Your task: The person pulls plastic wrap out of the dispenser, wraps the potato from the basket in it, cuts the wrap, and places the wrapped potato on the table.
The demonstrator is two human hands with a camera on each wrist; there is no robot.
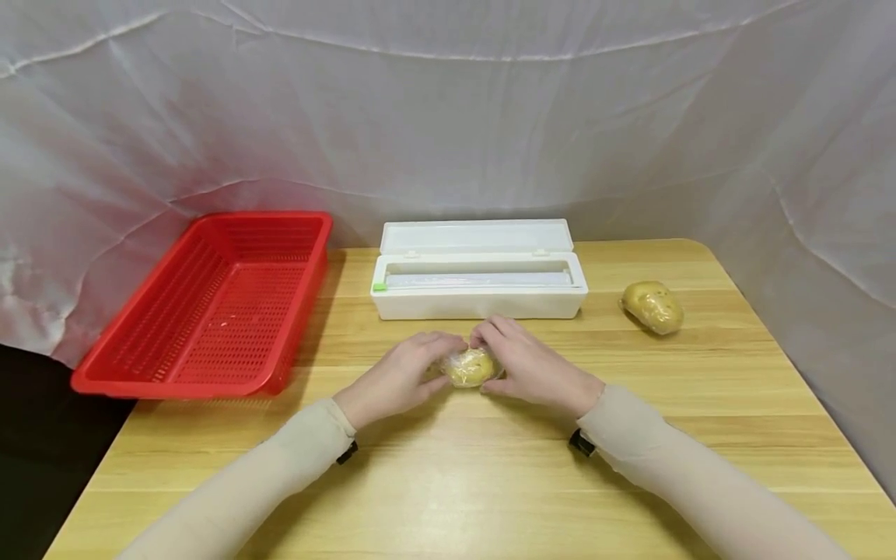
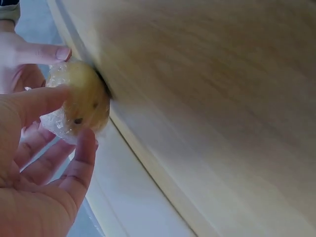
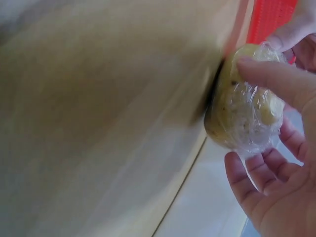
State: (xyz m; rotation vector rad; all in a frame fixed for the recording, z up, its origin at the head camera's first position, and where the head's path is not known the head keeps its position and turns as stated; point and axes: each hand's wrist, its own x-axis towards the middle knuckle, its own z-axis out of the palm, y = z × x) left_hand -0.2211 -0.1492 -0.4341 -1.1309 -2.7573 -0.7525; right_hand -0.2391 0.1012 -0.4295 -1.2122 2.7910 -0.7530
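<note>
A yellow potato (image 1: 469,369) in clear cling film rests on the table in front of the white film box. My left hand (image 1: 401,375) holds its left side, thumb and fingers curled about it. On the other side my right hand (image 1: 530,367) holds the same potato, with the thumb on its near face. Dark spots and crinkled film show on the potato (image 2: 81,101) in the left wrist view. Bunched film covers much of the potato (image 3: 247,108) in the right wrist view, where the right fingertips curve round its end.
A white cling film box (image 1: 479,305) stands behind the hands, lid up, with a film roll (image 1: 479,280) inside and a green piece at its left end. Another film-wrapped potato (image 1: 654,307) lies to the right. A red plastic basket (image 1: 203,387) stands at the left on the wooden table (image 1: 462,482).
</note>
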